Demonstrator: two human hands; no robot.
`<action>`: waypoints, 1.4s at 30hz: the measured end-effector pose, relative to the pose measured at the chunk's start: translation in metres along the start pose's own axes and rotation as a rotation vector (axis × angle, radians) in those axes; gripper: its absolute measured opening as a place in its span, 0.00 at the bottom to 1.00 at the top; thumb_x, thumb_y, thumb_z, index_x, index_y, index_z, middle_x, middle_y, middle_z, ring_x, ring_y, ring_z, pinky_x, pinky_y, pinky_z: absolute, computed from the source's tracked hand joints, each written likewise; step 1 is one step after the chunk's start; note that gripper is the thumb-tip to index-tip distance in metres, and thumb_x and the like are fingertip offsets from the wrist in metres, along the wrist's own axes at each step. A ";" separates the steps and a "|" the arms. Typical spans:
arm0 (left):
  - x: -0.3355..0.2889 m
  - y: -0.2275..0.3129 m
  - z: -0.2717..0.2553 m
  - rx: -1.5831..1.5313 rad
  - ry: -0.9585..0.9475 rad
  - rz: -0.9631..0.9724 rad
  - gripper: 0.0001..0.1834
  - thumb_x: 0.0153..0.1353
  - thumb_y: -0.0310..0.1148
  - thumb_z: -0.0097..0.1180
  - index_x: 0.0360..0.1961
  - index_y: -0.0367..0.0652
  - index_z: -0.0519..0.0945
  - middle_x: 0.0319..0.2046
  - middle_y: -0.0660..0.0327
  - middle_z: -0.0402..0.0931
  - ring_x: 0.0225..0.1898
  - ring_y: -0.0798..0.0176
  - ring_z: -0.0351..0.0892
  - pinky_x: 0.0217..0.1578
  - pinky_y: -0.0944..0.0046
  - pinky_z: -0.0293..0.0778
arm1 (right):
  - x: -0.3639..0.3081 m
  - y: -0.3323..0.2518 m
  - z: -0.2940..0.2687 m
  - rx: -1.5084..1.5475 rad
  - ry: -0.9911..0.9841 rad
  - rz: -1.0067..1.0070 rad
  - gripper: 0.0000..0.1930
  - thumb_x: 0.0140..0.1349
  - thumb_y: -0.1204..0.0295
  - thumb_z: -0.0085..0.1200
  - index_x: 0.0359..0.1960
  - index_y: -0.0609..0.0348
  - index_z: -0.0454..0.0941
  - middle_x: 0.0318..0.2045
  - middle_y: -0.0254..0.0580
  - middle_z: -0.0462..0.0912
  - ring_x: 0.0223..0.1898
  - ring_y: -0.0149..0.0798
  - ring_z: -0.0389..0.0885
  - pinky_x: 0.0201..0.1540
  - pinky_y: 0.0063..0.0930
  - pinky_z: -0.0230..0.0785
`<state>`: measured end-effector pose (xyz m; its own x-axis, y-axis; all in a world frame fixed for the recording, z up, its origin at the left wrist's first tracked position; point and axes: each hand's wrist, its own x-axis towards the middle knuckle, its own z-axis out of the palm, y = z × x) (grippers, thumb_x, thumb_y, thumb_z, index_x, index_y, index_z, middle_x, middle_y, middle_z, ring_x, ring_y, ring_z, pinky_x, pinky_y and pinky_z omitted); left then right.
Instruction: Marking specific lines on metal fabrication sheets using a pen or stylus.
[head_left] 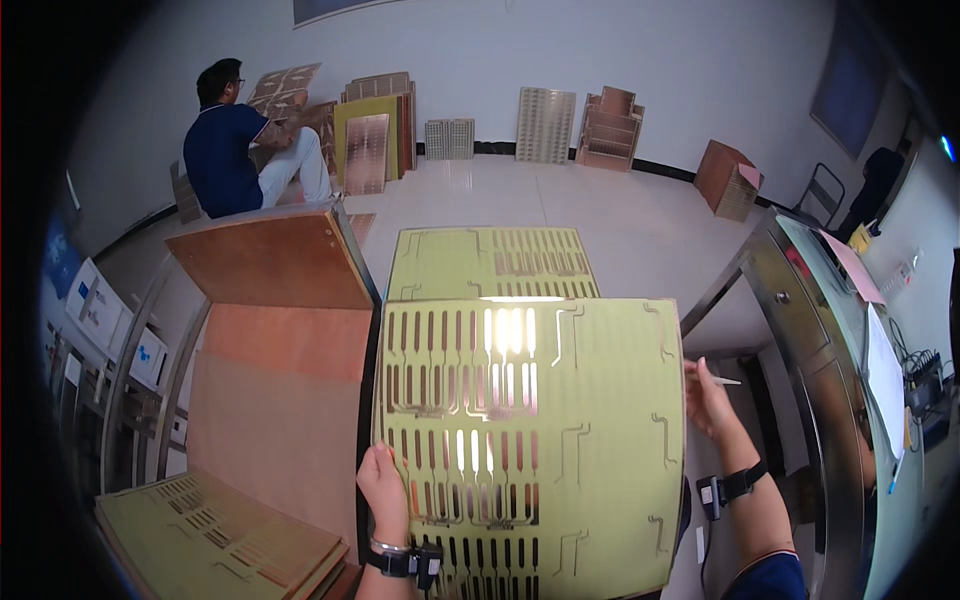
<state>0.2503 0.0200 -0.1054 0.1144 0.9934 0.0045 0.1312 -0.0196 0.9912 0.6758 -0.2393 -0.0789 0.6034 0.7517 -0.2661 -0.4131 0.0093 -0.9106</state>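
one big green sheet with shiny strips is seen close up, with a brown board to its left and another green sheet behind it. its left edge is pinched by the left hand, fingers closed. at its right edge, a thin pale stick is held by the right hand; whether the sheet is gripped there cannot be told. it seems thin, stiff, maybe slippery, best held by both sides.

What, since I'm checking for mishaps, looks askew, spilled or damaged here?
Nothing is visibly spilled or clearly damaged. Only the stack of boards at lower left seems slightly askew: its edges don't line up. The bright patches on the held green board look like glare.
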 end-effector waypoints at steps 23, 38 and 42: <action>-0.116 0.049 0.028 -0.591 -0.556 -0.280 0.26 0.72 0.49 0.36 0.55 0.36 0.67 0.46 0.57 0.74 0.44 0.65 0.76 0.45 0.65 0.72 | -0.085 -0.005 0.058 0.548 0.394 -0.780 0.19 0.73 0.64 0.35 0.58 0.63 0.63 0.55 0.48 0.73 0.54 0.41 0.75 0.55 0.35 0.71; -0.088 0.000 -0.004 -0.228 -0.166 -0.197 0.22 0.72 0.42 0.41 0.42 0.32 0.78 0.36 0.62 0.78 0.37 0.71 0.74 0.40 0.69 0.69 | -0.210 0.123 -0.041 0.574 0.583 -0.452 0.21 0.69 0.57 0.44 0.50 0.63 0.71 0.44 0.47 0.80 0.47 0.39 0.80 0.50 0.31 0.74; -0.082 -0.001 0.001 -0.288 -0.205 -0.249 0.21 0.72 0.41 0.41 0.41 0.31 0.78 0.34 0.63 0.78 0.34 0.72 0.73 0.38 0.70 0.69 | -0.226 0.135 -0.067 0.451 0.885 -0.294 0.19 0.70 0.56 0.43 0.46 0.61 0.72 0.45 0.46 0.80 0.48 0.39 0.79 0.53 0.30 0.70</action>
<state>0.2418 -0.0618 -0.1065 0.3110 0.9203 -0.2375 -0.0970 0.2793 0.9553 0.5294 -0.4522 -0.1624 0.9318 -0.0721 -0.3557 -0.2755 0.4976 -0.8225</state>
